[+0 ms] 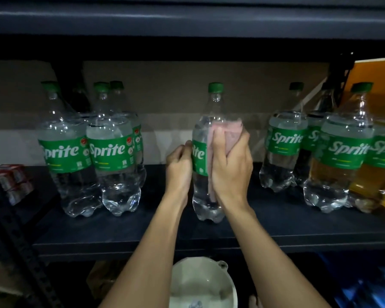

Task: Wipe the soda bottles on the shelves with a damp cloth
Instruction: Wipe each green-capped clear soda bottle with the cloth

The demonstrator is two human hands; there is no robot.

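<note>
Several red packs [11, 181] sit stacked at the far left of the dark shelf [142, 232], and beside them stands the left cluster of Sprite bottles [107, 152]; whether these have been wiped cannot be told.

Next comes the left hand [179, 167], its fingers curled round the left side of the label on the middle bottle [213, 103]. This bottle stands upright on the shelf, well apart from both groups. That grip makes the wipe work: it should steady the bottle against the push of the cloth and turn it a little at a time, so the back gets reached.

The pink cloth [228, 130] lies against the bottle's right shoulder and trails down its side. It is clutched in the right hand [231, 165], whose fingers wrap cloth and bottle together. Long strokes from shoulder to base, lighter over the label, would likely serve best; the neck and cap above need a pass too.

A white basin [200, 283] sits below the shelf, probably for re-wetting.

The right cluster of Sprite bottles [285, 147] stands further along.
</note>
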